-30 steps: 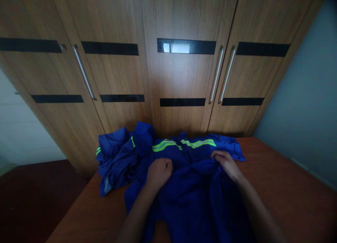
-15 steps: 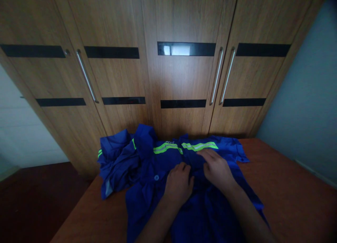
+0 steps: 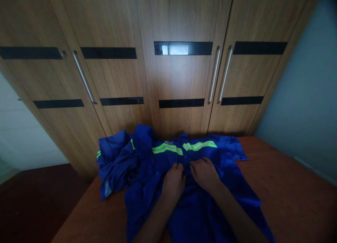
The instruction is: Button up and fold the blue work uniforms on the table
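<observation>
A blue work jacket [image 3: 243, 187] with yellow-green reflective stripes lies spread out in front of me, its collar end toward the wardrobe. My left hand [image 3: 174, 181] has its fingers curled on the jacket's front, left of the button line. Just to the right, my right hand [image 3: 204, 173] is closed on the cloth of the other front edge, its fingertips pointing toward the left hand. A small button [image 3: 185, 156] shows just above and between the hands. The fingertips and the fabric pinched under them are partly hidden.
A crumpled blue garment [image 3: 118, 166] with reflective stripes lies at the left, against the jacket. Both rest on a reddish-brown wooden surface [image 3: 289, 201]. Behind it stands a wooden wardrobe [image 3: 181, 78] with metal handles [image 3: 225, 74]. A pale wall [image 3: 308, 95] rises at the right.
My right hand has come down from near the stripe and moved left, closing on the cloth beside my left hand. The left hand has stayed nearly in place. The view has shifted slightly.
</observation>
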Tool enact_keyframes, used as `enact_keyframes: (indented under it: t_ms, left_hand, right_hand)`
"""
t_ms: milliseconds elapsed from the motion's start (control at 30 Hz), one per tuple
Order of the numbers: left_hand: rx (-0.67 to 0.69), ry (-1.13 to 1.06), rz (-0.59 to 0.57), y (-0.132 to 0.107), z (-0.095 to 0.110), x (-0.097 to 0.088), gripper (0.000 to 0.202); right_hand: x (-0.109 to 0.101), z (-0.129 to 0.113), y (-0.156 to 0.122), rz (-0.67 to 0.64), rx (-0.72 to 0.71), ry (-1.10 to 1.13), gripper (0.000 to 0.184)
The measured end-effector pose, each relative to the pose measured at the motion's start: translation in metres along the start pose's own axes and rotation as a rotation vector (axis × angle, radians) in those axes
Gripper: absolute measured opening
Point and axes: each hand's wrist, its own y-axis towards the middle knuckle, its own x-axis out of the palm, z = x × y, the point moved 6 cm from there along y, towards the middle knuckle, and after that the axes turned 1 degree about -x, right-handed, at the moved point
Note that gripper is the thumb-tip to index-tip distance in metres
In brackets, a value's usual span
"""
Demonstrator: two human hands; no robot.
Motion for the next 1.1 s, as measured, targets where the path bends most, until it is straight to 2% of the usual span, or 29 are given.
enact_keyframes:
  t_ms: [167, 233, 333, 400, 467, 633, 833, 967, 1100]
  left_hand:
    - [0.031, -0.065, 0.01, 0.001, -0.001, 0.0, 0.02]
    - [0.047, -0.105, 0.021, 0.0, -0.002, -0.002, 0.025]
    - [0.082, -0.165, 0.085, -0.001, -0.001, -0.009, 0.032]
    - [0.096, -0.208, 0.13, -0.002, -0.001, -0.013, 0.033]
    - [0.094, -0.257, 0.156, -0.002, -0.002, -0.016, 0.033]
    - [0.095, -0.351, 0.212, -0.001, -0.004, -0.02, 0.03]
    - [0.066, -0.354, 0.248, -0.002, -0.006, -0.022, 0.025]
    - [0.058, -0.295, 0.245, -0.003, -0.006, -0.021, 0.015]
    - [0.063, -0.26, 0.223, -0.004, -0.006, -0.018, 0.015]
  right_hand:
    - [0.004, 0.012, -0.002, -0.024, 0.144, -0.076, 0.039]
    - [0.001, 0.011, -0.001, 0.005, 0.113, -0.054, 0.034]
    - [-0.008, 0.0, -0.002, 0.087, -0.063, 0.09, 0.024]
    - [-0.013, -0.008, -0.004, 0.124, -0.18, 0.217, 0.028]
    - [-0.015, -0.01, -0.005, 0.133, -0.22, 0.291, 0.029]
    - [-0.011, -0.006, -0.006, 0.12, -0.175, 0.291, 0.029]
    - [0.0, -0.001, -0.004, 0.05, -0.133, 0.312, 0.027]
    - [0.006, 0.004, -0.003, 0.024, -0.125, 0.426, 0.033]
    - [0.009, 0.008, -0.002, 0.004, -0.138, 0.56, 0.031]
